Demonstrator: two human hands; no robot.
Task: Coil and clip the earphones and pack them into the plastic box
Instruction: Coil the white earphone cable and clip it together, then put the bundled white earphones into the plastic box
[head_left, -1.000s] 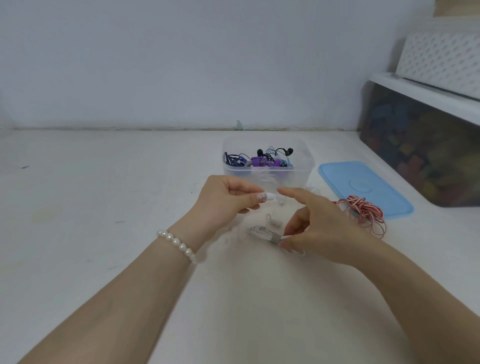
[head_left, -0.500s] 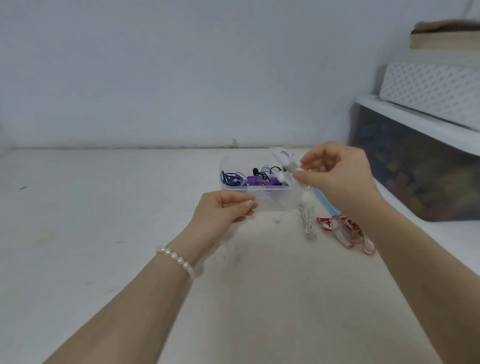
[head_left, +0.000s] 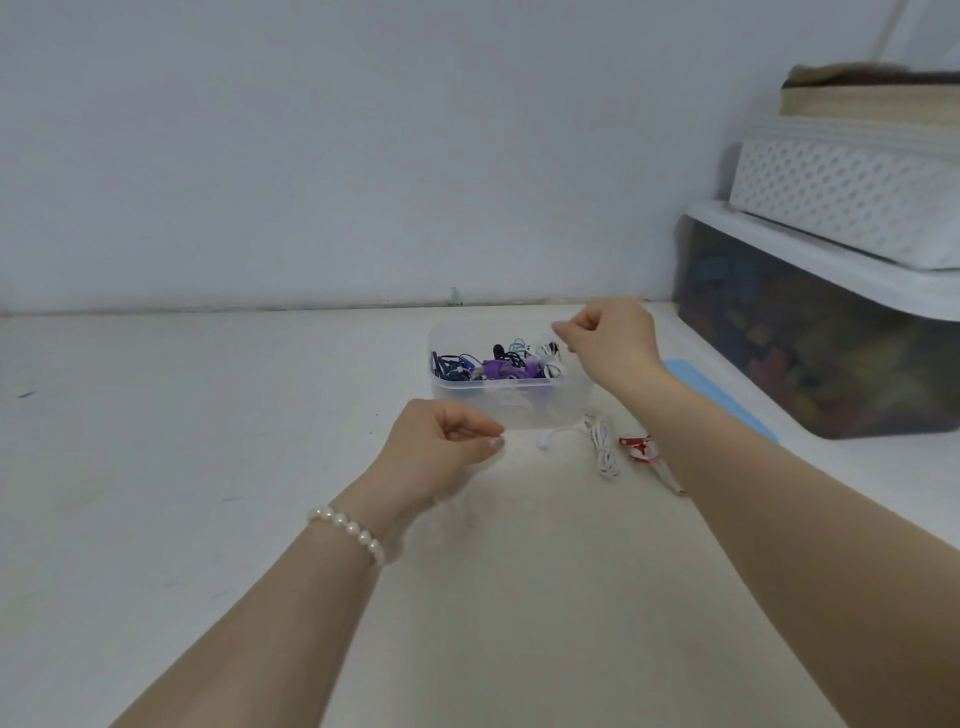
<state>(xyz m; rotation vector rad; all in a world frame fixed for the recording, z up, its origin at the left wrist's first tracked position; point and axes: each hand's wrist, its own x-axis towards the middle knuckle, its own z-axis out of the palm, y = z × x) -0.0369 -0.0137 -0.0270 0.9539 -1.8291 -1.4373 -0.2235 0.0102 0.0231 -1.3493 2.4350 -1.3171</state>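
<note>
- Right hand (head_left: 608, 340) up over the right end of the plastic box (head_left: 506, 400), fingers curled in a pinch; what it has hold of, if anything, can't be made out.
- Left hand (head_left: 441, 449) lower, just in front of the box's near wall, fingers curled w/ thumb tip on top; looks to hold nothing, though a thin wire there would be too faint to see.
- Pearl bracelet (head_left: 350, 530) on left wrist.
- Box is clear, lid off, sits on the white table (head_left: 182, 467) near the back wall. Inside: tangle of packed earphones (head_left: 498, 364), blue, purple, black and white.
- White earphones (head_left: 602, 449) lie loose on the table just right of the box's front corner, partly bundled, one bud trailing left.
- Red-and-white earphones (head_left: 644, 449) right beside those, partly hidden by right forearm.
- Blue lid (head_left: 696, 382) flat on table behind that forearm.
- Dark storage bin (head_left: 810, 353) at far right w/ a white basket (head_left: 841, 202) stacked on it.
</note>
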